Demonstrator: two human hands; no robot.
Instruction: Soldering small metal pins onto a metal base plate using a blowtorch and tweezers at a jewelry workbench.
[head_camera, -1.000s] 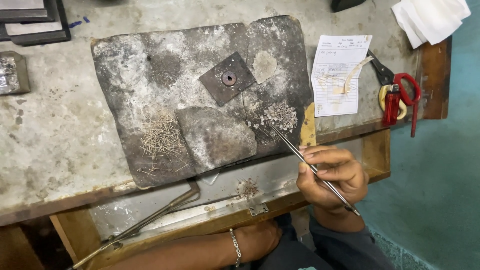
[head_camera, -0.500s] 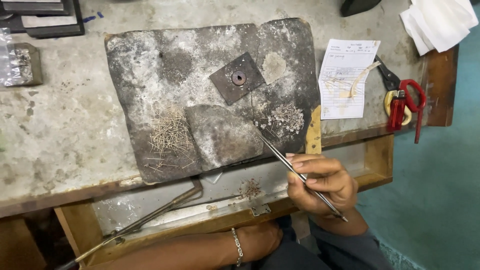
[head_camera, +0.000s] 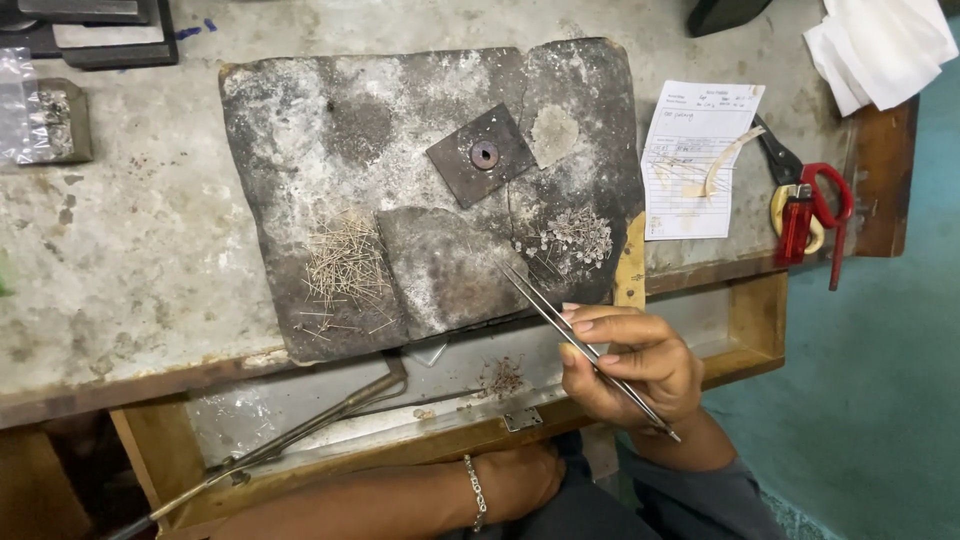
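Item: your right hand (head_camera: 632, 368), grip clamped on long steel tweezers (head_camera: 580, 345), pinched between thumb and fingers at mid-shaft.

Axis: the tweezers run on a diagonal, butt end low and right past your wrist, tips high and left, over the lower edge of the charred soldering block (head_camera: 420, 120) on the desk (head_camera: 120, 260).

Target relation: the cluster of small silver pieces (head_camera: 572, 236) lies just up and right of the tips, near but apart. The heap of fine wire pins (head_camera: 345, 262) lies well apart to the left, beyond the grey slab (head_camera: 445, 265).

Your left hand (head_camera: 520, 480) rests below the tray edge, fingers hidden, so its grip cannot be told; the right is much the nearer.

Also present: square plate with a round washer (head_camera: 484, 155), paper slip (head_camera: 698, 160), red-handled scissors (head_camera: 815, 215).
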